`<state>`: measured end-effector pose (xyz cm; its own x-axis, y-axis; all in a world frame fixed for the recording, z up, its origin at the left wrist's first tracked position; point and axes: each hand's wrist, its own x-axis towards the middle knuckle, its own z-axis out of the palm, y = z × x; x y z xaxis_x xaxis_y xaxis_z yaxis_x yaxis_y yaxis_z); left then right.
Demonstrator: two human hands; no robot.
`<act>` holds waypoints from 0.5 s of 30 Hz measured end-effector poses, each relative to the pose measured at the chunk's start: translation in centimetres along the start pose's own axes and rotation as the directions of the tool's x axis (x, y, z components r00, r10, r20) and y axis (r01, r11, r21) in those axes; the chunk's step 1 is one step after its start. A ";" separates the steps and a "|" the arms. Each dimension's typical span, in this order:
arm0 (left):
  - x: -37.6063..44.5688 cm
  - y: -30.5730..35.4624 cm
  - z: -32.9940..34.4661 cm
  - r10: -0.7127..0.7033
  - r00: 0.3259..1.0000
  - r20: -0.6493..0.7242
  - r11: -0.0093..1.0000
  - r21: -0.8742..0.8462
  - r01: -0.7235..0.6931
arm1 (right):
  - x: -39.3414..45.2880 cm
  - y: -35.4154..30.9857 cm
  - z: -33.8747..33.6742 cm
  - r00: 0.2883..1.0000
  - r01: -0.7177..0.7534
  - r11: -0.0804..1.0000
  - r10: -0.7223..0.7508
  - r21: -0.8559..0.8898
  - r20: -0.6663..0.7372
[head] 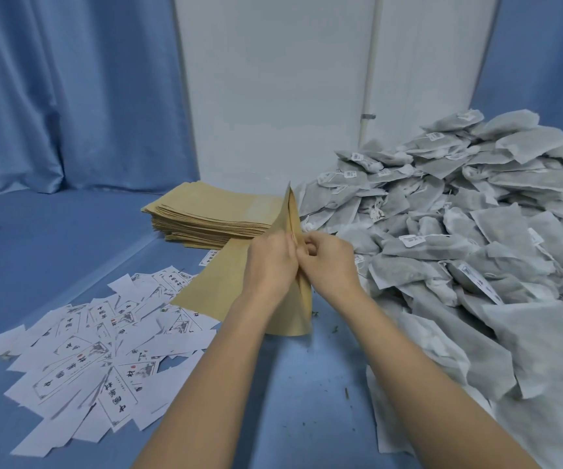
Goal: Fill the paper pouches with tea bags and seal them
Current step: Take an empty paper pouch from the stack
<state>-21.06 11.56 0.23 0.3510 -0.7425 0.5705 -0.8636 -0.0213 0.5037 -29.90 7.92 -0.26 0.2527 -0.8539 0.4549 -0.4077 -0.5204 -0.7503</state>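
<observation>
While both hands meet at its upper edge, the paper pouch (226, 282) stands upright on the blue table (70, 238): left hand (268, 262) and right hand (327, 262) pinch it, between pouch stack (205, 214) and tea bags (459, 248).

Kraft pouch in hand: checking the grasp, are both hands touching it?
Touching. Head view shows left hand and right hand pinching the kraft pouch.
</observation>
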 end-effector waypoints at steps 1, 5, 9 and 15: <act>0.1 0.0 0.1 0.003 1.000 -0.006 1.000 0.014 -0.003 | 0.1 0.1 0.1 1.000 0.007 1.000 -0.007 -0.020 -0.017; 0.2 -0.1 0.7 0.054 0.998 -0.026 0.998 0.022 -0.053 | 0.4 0.6 0.2 0.999 0.024 0.999 -0.026 -0.026 -0.046; 0.1 -0.4 1.5 0.053 0.997 -0.051 0.998 -0.024 -0.055 | 0.4 1.1 0.0 0.999 0.002 1.000 -0.001 0.031 -0.046; 0.5 -0.6 2.0 0.079 0.997 -0.005 0.997 -0.009 -0.079 | 0.7 2.6 -1.2 0.999 -0.031 0.995 0.033 0.097 -0.018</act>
<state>-21.11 9.90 -1.09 0.2837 -0.7386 0.6116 -0.8853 0.0433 0.4630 -31.83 5.95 -1.37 0.2233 -0.8705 0.4387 -0.3282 -0.4909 -0.8070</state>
